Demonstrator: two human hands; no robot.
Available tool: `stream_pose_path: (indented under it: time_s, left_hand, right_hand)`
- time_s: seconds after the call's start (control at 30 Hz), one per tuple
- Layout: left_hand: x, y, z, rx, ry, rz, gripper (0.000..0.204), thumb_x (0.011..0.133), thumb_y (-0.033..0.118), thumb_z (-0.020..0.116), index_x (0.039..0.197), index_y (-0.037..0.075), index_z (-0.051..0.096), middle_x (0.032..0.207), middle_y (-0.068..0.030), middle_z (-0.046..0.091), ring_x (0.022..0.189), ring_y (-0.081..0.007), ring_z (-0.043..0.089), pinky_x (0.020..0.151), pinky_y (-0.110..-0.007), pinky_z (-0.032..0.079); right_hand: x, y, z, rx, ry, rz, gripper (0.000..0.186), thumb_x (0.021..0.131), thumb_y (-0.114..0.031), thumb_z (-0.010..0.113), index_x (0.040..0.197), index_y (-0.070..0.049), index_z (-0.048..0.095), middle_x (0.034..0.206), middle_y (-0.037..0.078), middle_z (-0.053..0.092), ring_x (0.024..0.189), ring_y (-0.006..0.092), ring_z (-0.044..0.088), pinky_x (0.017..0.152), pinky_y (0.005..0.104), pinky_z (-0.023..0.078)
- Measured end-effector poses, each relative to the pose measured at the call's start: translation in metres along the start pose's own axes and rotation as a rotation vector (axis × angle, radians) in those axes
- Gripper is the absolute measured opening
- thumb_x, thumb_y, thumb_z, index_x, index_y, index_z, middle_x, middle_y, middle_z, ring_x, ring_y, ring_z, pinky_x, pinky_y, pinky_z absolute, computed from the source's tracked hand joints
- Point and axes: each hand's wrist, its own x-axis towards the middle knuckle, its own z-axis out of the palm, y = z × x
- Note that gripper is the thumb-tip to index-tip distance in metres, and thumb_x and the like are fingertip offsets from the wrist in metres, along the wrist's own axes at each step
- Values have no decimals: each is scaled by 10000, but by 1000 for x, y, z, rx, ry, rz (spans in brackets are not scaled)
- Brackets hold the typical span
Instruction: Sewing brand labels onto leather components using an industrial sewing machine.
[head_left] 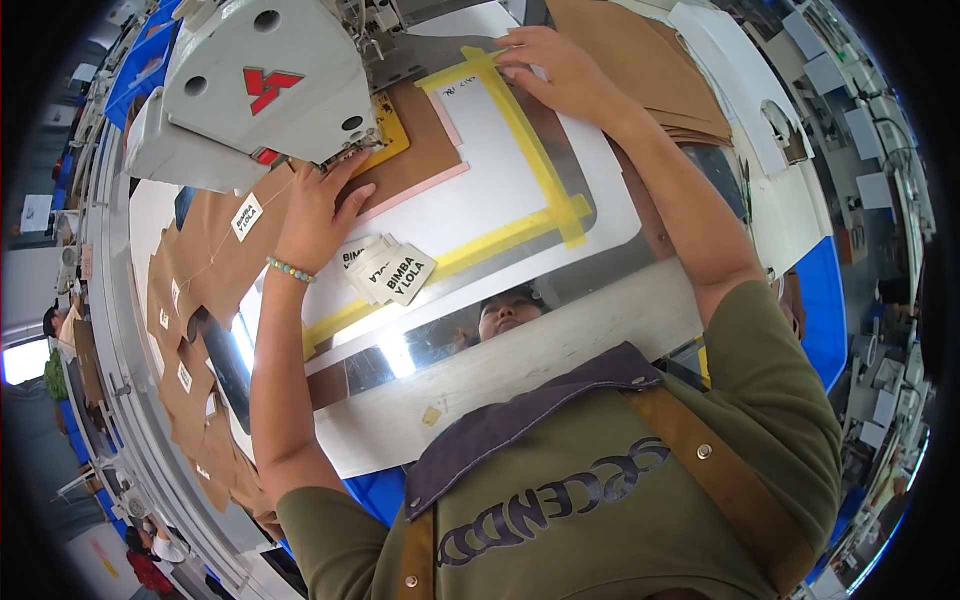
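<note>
My left hand [325,205] lies on a brown flat panel [428,135] beside the needle area of a grey-white sewing machine [270,95]. Its fingertips reach under the machine head and are partly hidden there; the thumb stands apart. A yellow plate [393,135] sits on the panel by the needle. Pink strips edge the panel, which rests on a white sheet [500,150] bordered with yellow tape [535,150]. At the sheet's far right corner, my right hand [560,75] has its fingers stretched out over the tape. Several white labels [408,272] lie loosely stacked near my left wrist.
Brown pieces [185,250] bearing white labels trail off the table's left side, linked by thread. More brown sheets [640,70] are stacked at the far right, near a white box-like piece [735,80]. A blue bin [822,310] stands right; a reflective strip [440,345] runs along the front.
</note>
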Motion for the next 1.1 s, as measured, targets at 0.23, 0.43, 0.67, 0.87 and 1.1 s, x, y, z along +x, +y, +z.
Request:
stream_pose_path:
  time_s: [0.23,0.43,0.67,0.87,1.1]
  left_hand:
    - [-30,-16,4,-102,93,-174,598,949,243,809,1460,1,614,1487,-176,587,1295,-373,602,1098,-416,499]
    - [-50,-39,-13,-191,74,-125,650,896,243,854,1451,-12,632,1517,-146,572,1418,-306,560,1186,-397,461]
    - [-50,-40,-8,-103,118,-117,540,902,146,833,1415,42,703,1476,-113,610,1364,-290,582,1141,-393,487]
    - [-42,-21,3,-28,232,-80,272,915,72,803,1178,7,776,1168,-78,701,1073,-264,685,926,-372,558]
    - [-40,3,20,198,284,202,189,889,23,772,1074,54,782,1023,-91,676,759,-296,690,666,-413,569]
  right_hand:
    - [-8,-75,-1,160,-172,-284,315,1031,-148,668,1336,-118,746,1466,81,667,1428,284,550,1219,444,438]
    - [-12,-92,17,33,-278,-379,323,1043,-232,675,1322,-89,754,1455,61,685,1381,242,599,1191,425,467]
    - [-12,-96,14,21,-269,-386,302,1032,-231,689,1285,-83,763,1420,54,704,1329,241,643,1136,416,513]
    - [-9,-111,-7,-30,-325,-387,277,1007,-274,726,1196,-76,771,1297,60,736,1177,276,707,1016,406,570]
    - [-3,-133,-39,-220,-539,-286,314,1024,-387,696,1010,-79,755,956,70,710,927,296,728,813,419,587]
